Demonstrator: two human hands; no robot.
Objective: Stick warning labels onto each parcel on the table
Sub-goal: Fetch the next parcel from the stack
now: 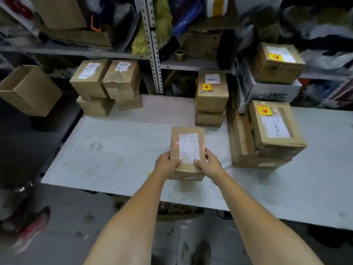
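Grips parcel (188, 146) at near end with left hand (166, 163) and right hand (210, 163), fingers curled round sides, thumbs on top. Lies central on table (114, 150), long axis pointing away from body, both hands equally near.

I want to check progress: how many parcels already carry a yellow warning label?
3: the top parcel of the middle stack, the far-right parcel on the white box, and the near-right parcel. Labels on unseen faces may be hidden.
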